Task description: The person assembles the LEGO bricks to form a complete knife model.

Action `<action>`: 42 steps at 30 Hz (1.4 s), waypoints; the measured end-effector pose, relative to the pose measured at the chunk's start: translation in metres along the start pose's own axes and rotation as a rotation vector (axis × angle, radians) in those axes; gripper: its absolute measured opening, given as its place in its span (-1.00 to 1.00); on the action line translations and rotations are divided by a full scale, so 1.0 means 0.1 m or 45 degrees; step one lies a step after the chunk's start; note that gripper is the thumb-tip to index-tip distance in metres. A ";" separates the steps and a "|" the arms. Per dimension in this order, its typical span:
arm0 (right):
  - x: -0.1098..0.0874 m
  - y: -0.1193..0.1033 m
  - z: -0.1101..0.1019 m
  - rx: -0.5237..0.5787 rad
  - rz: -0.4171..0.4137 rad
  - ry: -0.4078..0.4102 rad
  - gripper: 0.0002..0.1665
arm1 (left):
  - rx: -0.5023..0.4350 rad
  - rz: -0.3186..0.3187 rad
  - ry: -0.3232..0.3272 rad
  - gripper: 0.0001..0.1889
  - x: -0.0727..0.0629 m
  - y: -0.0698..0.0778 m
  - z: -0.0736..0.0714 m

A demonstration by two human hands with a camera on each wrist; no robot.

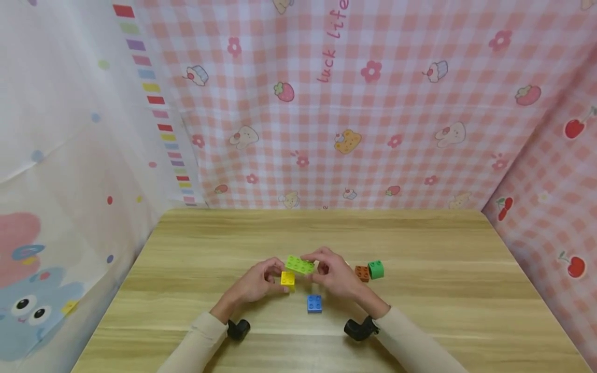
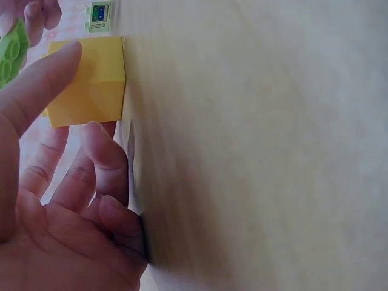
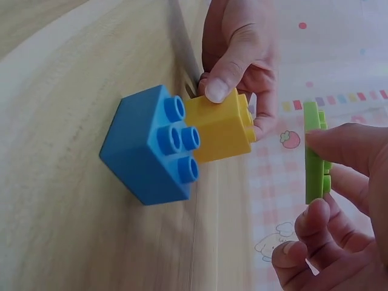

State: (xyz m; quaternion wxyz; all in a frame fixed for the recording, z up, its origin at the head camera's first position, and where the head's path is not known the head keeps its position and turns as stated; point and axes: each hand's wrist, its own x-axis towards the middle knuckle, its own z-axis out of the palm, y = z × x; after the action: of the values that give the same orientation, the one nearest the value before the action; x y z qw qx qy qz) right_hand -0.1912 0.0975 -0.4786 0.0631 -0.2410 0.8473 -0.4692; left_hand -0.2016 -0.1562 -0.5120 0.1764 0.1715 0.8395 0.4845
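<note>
My left hand (image 1: 278, 277) pinches a yellow square brick (image 1: 287, 278) between thumb and fingers, low over the wooden table (image 1: 420, 311). In the left wrist view the yellow brick (image 2: 88, 79) sits at my fingertips (image 2: 100, 142). My right hand (image 1: 311, 267) grips a flat light-green brick (image 1: 300, 264) just above and to the right of the yellow one. The right wrist view shows the light-green brick (image 3: 314, 151) edge-on in my right hand (image 3: 318, 179), with the yellow brick (image 3: 224, 124) in my left hand (image 3: 236, 54). A blue square brick (image 1: 314, 303) (image 3: 154, 145) lies loose next to them.
An orange-brown brick (image 1: 361, 273) and a green brick (image 1: 375, 269) lie side by side right of my right hand. Patterned cloth walls (image 1: 373, 129) close in the table at the back and on both sides.
</note>
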 end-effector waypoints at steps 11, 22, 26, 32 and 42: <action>0.02 0.02 0.06 0.010 -0.033 -0.061 -0.51 | 0.012 -0.014 -0.012 -0.64 -0.03 -0.01 0.02; 0.09 0.00 0.11 -0.062 -0.086 -0.125 -0.54 | 0.003 0.006 -0.033 -0.67 -0.03 0.04 -0.01; 0.11 -0.04 0.14 -0.079 -0.110 -0.149 -0.53 | -0.004 0.023 -0.038 -0.65 -0.03 0.04 -0.01; 0.14 -0.07 0.17 -0.142 -0.134 -0.172 -0.53 | -0.048 0.045 -0.028 -0.64 -0.02 0.04 -0.01; 0.16 -0.05 0.19 -0.202 -0.165 -0.198 -0.55 | -0.090 0.060 -0.023 -0.66 -0.02 0.02 0.00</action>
State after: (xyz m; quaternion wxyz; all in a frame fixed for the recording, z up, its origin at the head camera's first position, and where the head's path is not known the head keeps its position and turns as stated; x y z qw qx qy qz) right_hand -0.1973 0.0728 -0.4833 0.0790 -0.3353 0.8569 -0.3836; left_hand -0.1997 -0.1564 -0.5099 0.1782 0.1892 0.8160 0.5163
